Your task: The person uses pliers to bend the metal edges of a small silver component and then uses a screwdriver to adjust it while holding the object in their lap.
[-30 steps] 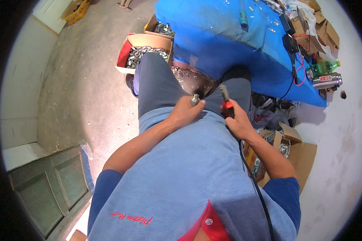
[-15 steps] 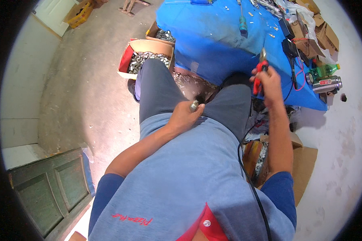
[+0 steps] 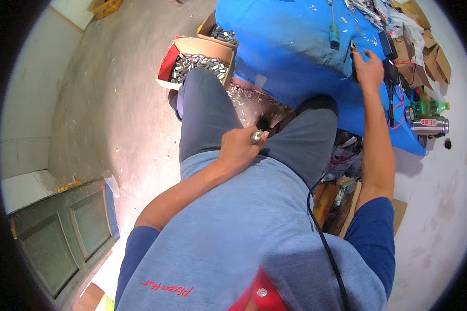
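Over my lap, my left hand is closed around a small shiny metal piece, whose rounded end pokes out by the thumb; the rest is hidden in the fist. My right hand reaches out to the near side of the blue-covered table. Its fingers are spread, with the fingertips beside a pair of red-handled pliers at the cloth. The hand covers part of the pliers' handles. A screwdriver with a teal handle lies just left of the pliers.
Left of the table, a cardboard box holds many short metal cylinders, with another box behind. At right are black adapters with cables, a green bottle, a steel flask and torn cardboard. A black cord runs down my shirt.
My right hand has moved forward with the pliers, from above my right knee to the table, and its fingers have spread. My left hand still grips the metal piece over my lap.
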A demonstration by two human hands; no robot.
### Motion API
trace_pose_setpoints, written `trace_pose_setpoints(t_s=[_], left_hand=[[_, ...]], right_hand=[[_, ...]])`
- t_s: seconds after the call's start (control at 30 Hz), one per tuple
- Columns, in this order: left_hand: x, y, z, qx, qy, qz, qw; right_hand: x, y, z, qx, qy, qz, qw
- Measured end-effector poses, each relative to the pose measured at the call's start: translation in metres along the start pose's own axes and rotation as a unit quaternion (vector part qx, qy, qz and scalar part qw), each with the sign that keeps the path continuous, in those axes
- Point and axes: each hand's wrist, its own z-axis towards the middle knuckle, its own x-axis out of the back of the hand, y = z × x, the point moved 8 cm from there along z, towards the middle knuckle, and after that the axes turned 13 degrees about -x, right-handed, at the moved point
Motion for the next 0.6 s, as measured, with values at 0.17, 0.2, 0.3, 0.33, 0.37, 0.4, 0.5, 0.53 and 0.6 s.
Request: trace_pose_setpoints(t_s=[0.17,0.2,0.3,0.33,0.37,0.4,0.5,0.53,0.6], left_hand=[[0.002,-0.021,-0.005,0.049,0.018,0.019,0.998],[0.000,-0.023,-0.002,0.049,0.015,0.020,0.998],[-0.006,-0.023,0.003,0.051,-0.013,0.020,0.998],[-0.008,-0.024,0.004,0.050,-0.022,0.024,0.998],[-0.009,-0.025,0.005,0.048,-0.033,0.028,0.998],[-0.012,-0.025,0.005,0.047,-0.044,0.033,0.997],[-0.020,-0.030,0.007,0.028,-0.059,0.027,0.997],[-0.023,-0.032,0.008,0.028,-0.068,0.027,0.997],[-0.028,-0.034,0.010,0.028,-0.083,0.027,0.996]], right_hand=[[0.057,-0.074,-0.137,-0.056,-0.367,0.336,0.866],[0.060,-0.085,-0.174,-0.023,-0.424,0.313,0.849],[0.037,-0.094,-0.280,-0.205,-0.635,0.346,0.659],[0.035,-0.099,-0.298,-0.266,-0.655,0.389,0.591],[0.030,-0.101,-0.305,-0.262,-0.654,0.423,0.570],[0.026,-0.098,-0.307,-0.263,-0.652,0.415,0.578],[0.022,-0.099,-0.309,-0.273,-0.639,0.420,0.583],[0.020,-0.098,-0.309,-0.276,-0.635,0.424,0.584],[0.013,-0.095,-0.308,-0.272,-0.643,0.435,0.569]])
